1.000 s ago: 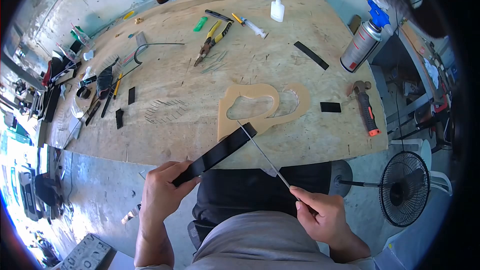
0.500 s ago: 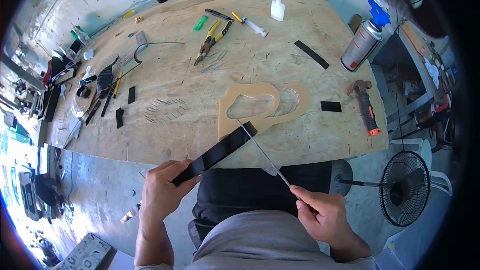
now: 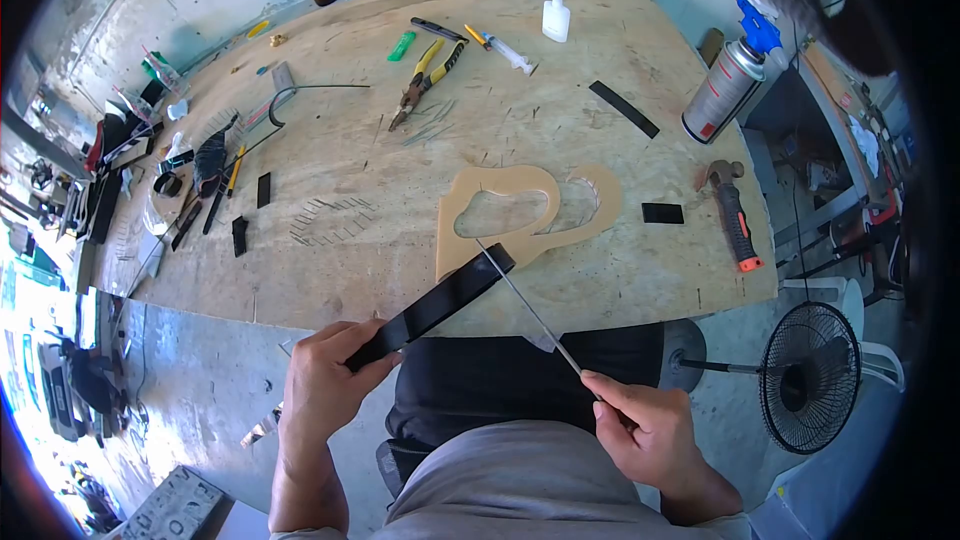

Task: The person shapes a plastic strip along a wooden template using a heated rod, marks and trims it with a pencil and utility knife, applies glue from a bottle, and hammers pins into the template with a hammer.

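My left hand [image 3: 335, 375] is closed on the lower end of a long black strip [image 3: 435, 305], which slants up to the right past the table's front edge. In my right hand [image 3: 645, 428] is a thin metal rod [image 3: 535, 312], gripped at its near end. The rod crosses the strip's far end and seems to touch it there; its exact kind is unclear. Just beyond them a tan cut-out shape [image 3: 515, 180] with curved openings lies on the wooden table [image 3: 400, 170], partly covered by the strip.
To the right lie a hammer [image 3: 736, 220], a short black piece [image 3: 662, 213] and a longer one [image 3: 624, 109]; a blue-topped gas torch [image 3: 722, 90] stands behind. Pliers [image 3: 425, 80], a syringe [image 3: 508, 52] and a white bottle [image 3: 556, 20] are farther back. A fan [image 3: 808, 377] stands at right.
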### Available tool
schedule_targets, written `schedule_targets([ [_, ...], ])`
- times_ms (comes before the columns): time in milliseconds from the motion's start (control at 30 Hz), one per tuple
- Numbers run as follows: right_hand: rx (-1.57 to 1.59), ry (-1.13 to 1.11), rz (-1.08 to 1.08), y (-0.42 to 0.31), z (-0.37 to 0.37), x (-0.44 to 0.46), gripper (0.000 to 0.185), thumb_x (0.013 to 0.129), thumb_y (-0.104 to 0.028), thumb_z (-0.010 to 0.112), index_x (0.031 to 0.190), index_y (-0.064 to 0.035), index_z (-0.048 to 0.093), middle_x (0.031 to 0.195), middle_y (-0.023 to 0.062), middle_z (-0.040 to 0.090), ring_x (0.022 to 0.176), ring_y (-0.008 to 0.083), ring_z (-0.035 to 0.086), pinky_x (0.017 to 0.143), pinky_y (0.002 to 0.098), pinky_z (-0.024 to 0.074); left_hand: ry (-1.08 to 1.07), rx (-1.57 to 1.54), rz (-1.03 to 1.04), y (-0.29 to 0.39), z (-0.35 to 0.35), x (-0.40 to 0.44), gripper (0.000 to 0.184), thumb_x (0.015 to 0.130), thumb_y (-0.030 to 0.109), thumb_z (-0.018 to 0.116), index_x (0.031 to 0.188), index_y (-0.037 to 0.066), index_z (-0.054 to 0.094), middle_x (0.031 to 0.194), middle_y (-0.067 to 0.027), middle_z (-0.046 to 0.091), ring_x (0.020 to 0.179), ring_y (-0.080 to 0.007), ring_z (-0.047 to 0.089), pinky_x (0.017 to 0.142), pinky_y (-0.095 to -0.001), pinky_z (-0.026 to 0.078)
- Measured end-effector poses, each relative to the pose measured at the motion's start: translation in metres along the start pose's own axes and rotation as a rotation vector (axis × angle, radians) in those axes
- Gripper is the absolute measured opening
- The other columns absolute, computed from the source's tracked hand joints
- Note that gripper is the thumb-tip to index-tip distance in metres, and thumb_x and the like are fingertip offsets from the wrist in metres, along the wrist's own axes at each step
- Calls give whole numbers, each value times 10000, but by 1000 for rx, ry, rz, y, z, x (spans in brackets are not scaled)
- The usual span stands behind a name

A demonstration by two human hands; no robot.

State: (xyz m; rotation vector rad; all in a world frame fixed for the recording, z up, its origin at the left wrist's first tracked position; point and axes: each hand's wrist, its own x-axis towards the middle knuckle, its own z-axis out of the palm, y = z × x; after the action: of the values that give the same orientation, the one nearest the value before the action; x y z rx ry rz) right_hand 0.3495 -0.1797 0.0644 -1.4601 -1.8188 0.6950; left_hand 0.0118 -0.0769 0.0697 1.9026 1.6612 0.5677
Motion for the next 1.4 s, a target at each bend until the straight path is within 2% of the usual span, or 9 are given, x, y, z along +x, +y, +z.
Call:
schedule_targets([
  [367, 15, -7, 5, 4, 0, -1, 456, 910, 18, 736, 1363, -38, 734, 707, 79, 688, 518, 164, 620, 498, 307, 504, -13, 14, -10, 3, -2, 0, 392, 802, 122, 920, 1178, 71, 819, 949, -130, 776, 775, -274, 758, 716, -355, 583],
  [767, 116, -66, 38, 4, -3, -4, 456, 944, 9, 710, 1400, 12, 692, 968, 163, 811, 678, 187, 777, 621, 280, 620, -37, 98, 2, 17, -23, -1, 420, 798, 152, 926, 1200, 92, 820, 937, -126, 766, 770, -296, 738, 712, -367, 566],
  [967, 273, -49, 142, 2, -9, -10, 396, 949, -10, 721, 1344, 19, 715, 856, 126, 778, 599, 148, 710, 575, 270, 554, -38, 124, -14, 25, -29, -5, 404, 791, 131, 919, 1180, 83, 820, 867, -137, 740, 720, -291, 713, 686, -373, 549],
  [1033, 262, 137, 179, 6, -20, -11, 365, 950, -30, 732, 1311, 20, 722, 811, 111, 752, 585, 135, 682, 572, 277, 534, -75, 113, -59, 31, -41, -4, 401, 788, 121, 915, 1175, 79, 820, 839, -144, 727, 706, -286, 708, 684, -374, 548],
  [1067, 258, 227, 195, 9, -26, -10, 350, 951, -40, 737, 1295, 21, 726, 789, 104, 739, 579, 129, 669, 570, 280, 524, -42, 175, 49, 36, -46, -3, 401, 786, 114, 911, 1173, 71, 818, 811, -155, 710, 677, -279, 690, 666, -372, 536],
  [1100, 81, 382, 120, 16, -36, -5, 320, 954, -68, 750, 1259, 25, 726, 762, 101, 716, 600, 116, 660, 573, 288, 518, -56, 187, 38, 45, -52, -1, 406, 782, 114, 913, 1175, 70, 818, 806, -154, 707, 670, -279, 684, 659, -370, 530],
  [1200, -106, 713, 237, 53, -74, 6, 208, 978, -62, 715, 1162, 34, 727, 763, 125, 709, 636, 120, 656, 589, 295, 496, -62, 261, 44, 69, -77, 3, 433, 770, 108, 915, 1188, 57, 813, 774, -157, 685, 646, -282, 660, 641, -368, 508],
  [1267, -202, 825, 242, 85, -103, 19, 188, 983, -58, 692, 1144, 33, 720, 767, 140, 709, 642, 156, 657, 613, 323, 503, -80, 293, 132, 80, -93, 8, 430, 771, 106, 910, 1184, 46, 810, 776, -164, 687, 656, -293, 668, 655, -373, 513],
  [1400, -369, 726, 374, 147, -148, 38, 220, 973, -92, 686, 1154, 26, 730, 837, 195, 745, 716, 330, 724, 692, 418, 552, -151, 369, 144, 113, -120, 21, 422, 789, 163, 900, 1177, 25, 805, 828, -201, 719, 715, -342, 704, 702, -397, 533],
])
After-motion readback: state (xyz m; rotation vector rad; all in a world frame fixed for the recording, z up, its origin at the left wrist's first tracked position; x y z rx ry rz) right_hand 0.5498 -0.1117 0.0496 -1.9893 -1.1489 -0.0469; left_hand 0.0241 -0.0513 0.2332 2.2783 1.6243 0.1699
